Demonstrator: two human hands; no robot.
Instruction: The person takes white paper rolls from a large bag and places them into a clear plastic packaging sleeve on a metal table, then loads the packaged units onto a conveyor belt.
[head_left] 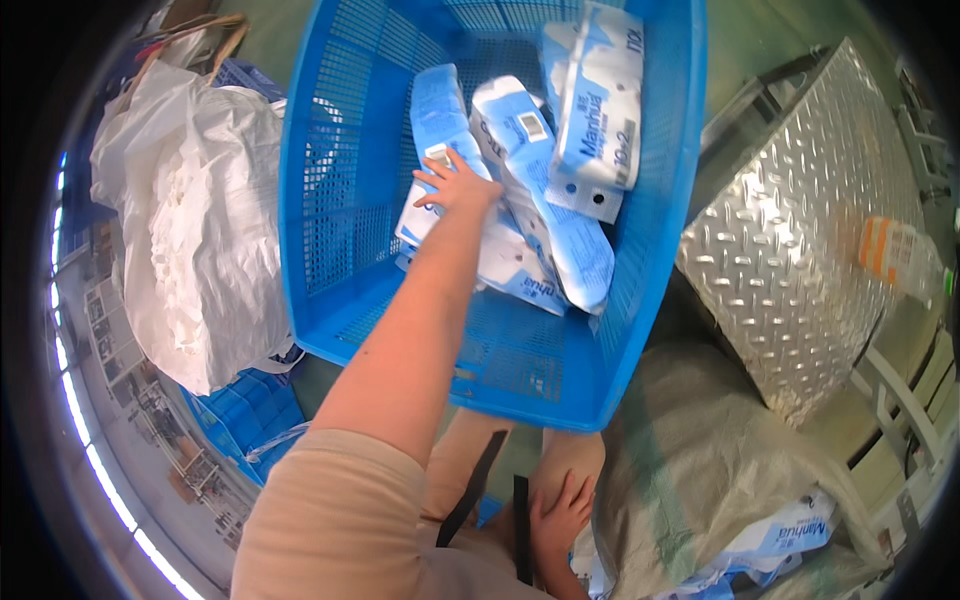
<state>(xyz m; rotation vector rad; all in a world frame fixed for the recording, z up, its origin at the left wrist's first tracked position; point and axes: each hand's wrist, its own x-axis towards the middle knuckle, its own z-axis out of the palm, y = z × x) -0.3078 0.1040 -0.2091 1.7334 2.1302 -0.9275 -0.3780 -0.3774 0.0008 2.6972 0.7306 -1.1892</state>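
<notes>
My left hand (455,186) reaches down into a large blue plastic crate (640,345). Its fingers are spread over a long blue-and-white plastic pack (440,105) and touch it, without closing round it. Beside it, another narrow pack (555,205) lies slantwise across the heap. A wider pack (600,100) with a punched-hole strip leans against the crate's right wall. Partly under my left wrist is a further pack (520,270), whose rest is hidden. My right hand (565,510) lies on my right leg below the crate, fingers stretched out and holding nothing.
A stuffed white sack (200,220) stands left of the crate, above a smaller blue crate (245,415). On the right, a patterned metal plate (770,230) carries a clear bottle with an orange label (895,255). A grey-green sack (690,450) at lower right covers similar packs (780,535).
</notes>
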